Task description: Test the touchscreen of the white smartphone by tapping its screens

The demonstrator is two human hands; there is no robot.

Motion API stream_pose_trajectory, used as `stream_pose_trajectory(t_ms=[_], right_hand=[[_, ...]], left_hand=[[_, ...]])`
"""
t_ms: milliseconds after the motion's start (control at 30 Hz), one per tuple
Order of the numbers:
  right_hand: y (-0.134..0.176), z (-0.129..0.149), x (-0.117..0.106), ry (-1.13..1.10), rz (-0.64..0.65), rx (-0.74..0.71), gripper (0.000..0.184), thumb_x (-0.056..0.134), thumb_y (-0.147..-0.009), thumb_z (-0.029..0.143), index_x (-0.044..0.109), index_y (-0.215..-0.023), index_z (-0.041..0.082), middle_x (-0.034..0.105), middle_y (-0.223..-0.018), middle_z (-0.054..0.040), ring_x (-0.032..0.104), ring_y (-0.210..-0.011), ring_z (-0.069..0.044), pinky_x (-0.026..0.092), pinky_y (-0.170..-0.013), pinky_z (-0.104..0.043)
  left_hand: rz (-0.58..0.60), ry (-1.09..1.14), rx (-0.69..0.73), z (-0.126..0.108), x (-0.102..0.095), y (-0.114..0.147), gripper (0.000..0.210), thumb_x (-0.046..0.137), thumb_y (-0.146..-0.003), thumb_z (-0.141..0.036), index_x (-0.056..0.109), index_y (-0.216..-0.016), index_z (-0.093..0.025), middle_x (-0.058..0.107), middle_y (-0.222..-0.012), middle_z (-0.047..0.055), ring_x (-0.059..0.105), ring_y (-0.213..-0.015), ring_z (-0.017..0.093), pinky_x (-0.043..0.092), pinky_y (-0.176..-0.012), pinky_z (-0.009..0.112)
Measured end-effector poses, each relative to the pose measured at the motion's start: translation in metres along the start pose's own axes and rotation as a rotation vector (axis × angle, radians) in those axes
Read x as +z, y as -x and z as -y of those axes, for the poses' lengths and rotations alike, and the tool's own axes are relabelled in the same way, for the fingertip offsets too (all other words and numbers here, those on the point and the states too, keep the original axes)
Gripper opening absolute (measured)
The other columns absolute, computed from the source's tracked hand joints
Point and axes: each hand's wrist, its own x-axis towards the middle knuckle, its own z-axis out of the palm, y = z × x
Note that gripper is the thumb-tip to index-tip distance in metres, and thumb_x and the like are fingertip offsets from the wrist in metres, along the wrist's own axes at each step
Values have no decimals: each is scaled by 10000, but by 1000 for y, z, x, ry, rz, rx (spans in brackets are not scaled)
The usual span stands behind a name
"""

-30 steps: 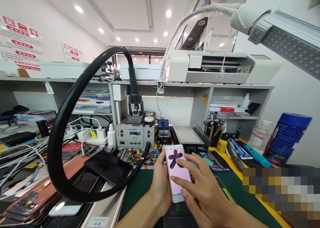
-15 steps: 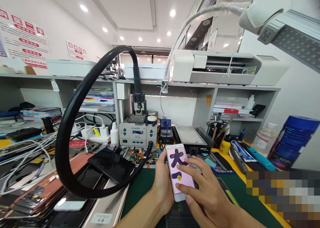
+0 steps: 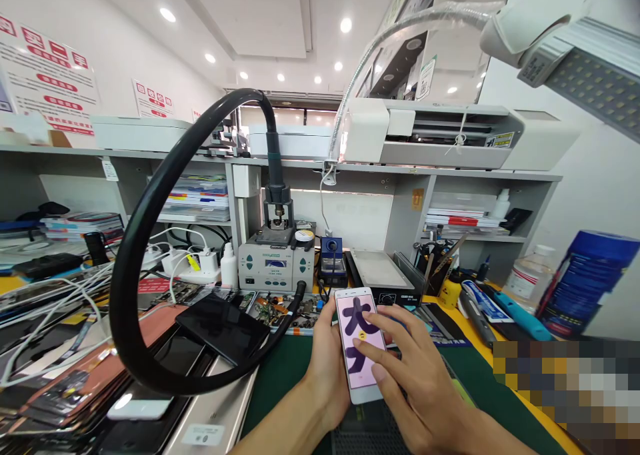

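Upright and slightly tilted, a white smartphone (image 3: 356,375) rests in my left hand (image 3: 326,365), whose palm and fingers wrap its left edge and back. Its lit pink screen shows large dark purple strokes like written characters and a small yellow round mark. My right hand (image 3: 425,382) hovers over the screen's right side with fingers spread. Its fingertips are at the glass, covering part of the strokes; it holds nothing. Under both hands lies a dark perforated pad (image 3: 367,435) on a green mat (image 3: 280,362).
A thick black hose (image 3: 125,262) loops at left from a hot-air station (image 3: 275,268). Stacked phones and panels (image 3: 155,388) crowd the left side. Behind the phone are a tray of small parts (image 3: 280,312) and a flat heating plate (image 3: 383,268). Tools and bottles stand at right, with a lamp overhead.
The right fingertips have shifted across the screen, and the dark strokes look different, the lower one now larger. The yellow mark sits higher. The left hand still holds the phone in nearly the same place.
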Motion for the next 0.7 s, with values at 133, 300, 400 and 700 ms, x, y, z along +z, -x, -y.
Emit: stream_pose_trajectory(t_ms=[133,300,400,700], right_hand=[[0,1,-1,15,3,3,390,510,-855,58,645,-1210,148,532,-1323,-182,413,-1303,-377,469,-981,-632],[-2,6,-2,-51,31,-41,395,525,-815,48,654,-1170,165,511,-1351,-171,398,-1313,-375,444,-1006,-638],[-2,7,-2,-73,36,-67,407,535,-795,45,651,-1162,175,518,-1354,-160,405,-1315,-366,410,-1039,-646],[3,-5,-4,-117,-42,-102,349,525,-740,28,645,-1038,164,574,-1326,-157,444,-1309,-385,366,-1033,-677]], left_hand=[[-13,-14,1,0,0,0,577,457,-936,-598,702,-1109,-106,741,-857,120,699,-766,250,516,-764,330],[-4,-37,2,-1,-1,1,575,442,-943,-588,709,-1080,-98,734,-831,124,693,-747,243,513,-746,319],[-1,-47,-1,-1,-2,0,594,461,-927,-610,712,-1035,-83,728,-810,131,688,-735,245,511,-739,321],[17,2,-21,-6,0,1,587,415,-937,-615,686,-1045,-105,730,-835,123,681,-731,246,510,-740,337]])
